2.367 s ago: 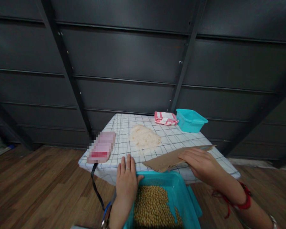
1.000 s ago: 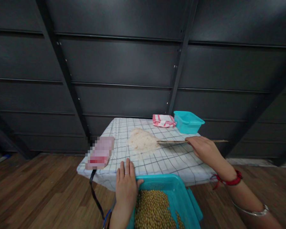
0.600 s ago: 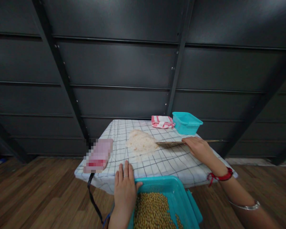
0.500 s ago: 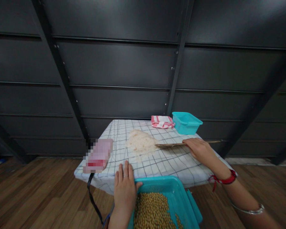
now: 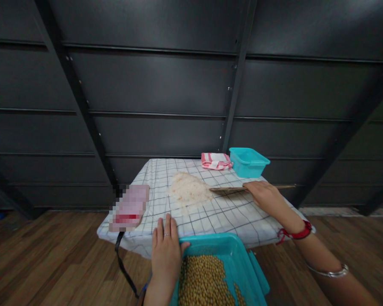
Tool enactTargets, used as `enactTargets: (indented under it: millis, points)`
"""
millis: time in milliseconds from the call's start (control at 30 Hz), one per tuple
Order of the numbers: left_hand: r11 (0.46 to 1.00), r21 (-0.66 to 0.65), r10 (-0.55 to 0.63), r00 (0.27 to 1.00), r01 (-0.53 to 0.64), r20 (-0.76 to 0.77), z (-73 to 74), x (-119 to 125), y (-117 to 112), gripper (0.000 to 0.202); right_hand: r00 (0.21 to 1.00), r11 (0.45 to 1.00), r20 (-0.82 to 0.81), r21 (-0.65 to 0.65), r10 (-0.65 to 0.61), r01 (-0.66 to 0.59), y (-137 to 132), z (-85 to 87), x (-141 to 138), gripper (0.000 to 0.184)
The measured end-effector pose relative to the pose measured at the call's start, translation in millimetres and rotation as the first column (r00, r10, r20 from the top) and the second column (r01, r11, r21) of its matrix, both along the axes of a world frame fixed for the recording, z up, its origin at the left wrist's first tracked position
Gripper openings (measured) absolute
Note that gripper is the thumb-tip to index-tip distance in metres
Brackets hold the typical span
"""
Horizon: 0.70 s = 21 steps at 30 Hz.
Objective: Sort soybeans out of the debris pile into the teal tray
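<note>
My right hand (image 5: 264,197) grips a long, thin wooden spatula (image 5: 228,191) from above. Its flat end lies at the right edge of a loose pale heap (image 5: 190,189), flaky or powdery, on the checked cloth (image 5: 223,216). A thin handle runs out to the right behind that hand. My left hand (image 5: 166,250) rests at the front edge of the cloth, fingers stretched out and thumb on the rim of a turquoise tub (image 5: 239,263). Inside the tub are many small round yellow-brown beans (image 5: 206,280).
A smaller turquoise tub (image 5: 249,163) stands at the back right, beside a folded pink-and-white striped cloth (image 5: 216,161). At the left edge lies a blurred pinkish flat object (image 5: 130,206) with a black strap (image 5: 123,261) hanging down. A dark panelled wall (image 5: 159,136) rises behind.
The view has shifted very slightly. The spatula's flat end has moved a little away from me and to the right at the heap's edge. My left hand stays in place.
</note>
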<state>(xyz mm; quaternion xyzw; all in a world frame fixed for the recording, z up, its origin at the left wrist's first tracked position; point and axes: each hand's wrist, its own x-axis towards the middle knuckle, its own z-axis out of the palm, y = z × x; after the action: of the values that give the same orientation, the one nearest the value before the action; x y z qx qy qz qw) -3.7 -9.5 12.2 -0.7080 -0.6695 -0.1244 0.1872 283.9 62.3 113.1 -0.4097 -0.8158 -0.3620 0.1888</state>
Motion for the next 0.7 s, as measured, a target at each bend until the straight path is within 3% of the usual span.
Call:
enactTargets:
  millis: [333,700]
  points:
    - [1.000,-0.020,0.012,1.000,-0.012,0.004,4.3,2.6,-0.3,0.053,0.996,0.996,0.001,-0.018,0.090,-0.090,-26.1,5.7,-0.5,0.033]
    - [1.000,-0.018,0.022,1.000,-0.023,-0.017,4.4,3.0,-0.1,0.058,0.996,0.996,0.019,-0.018,0.084,-0.083,-19.9,5.5,-2.5,0.031]
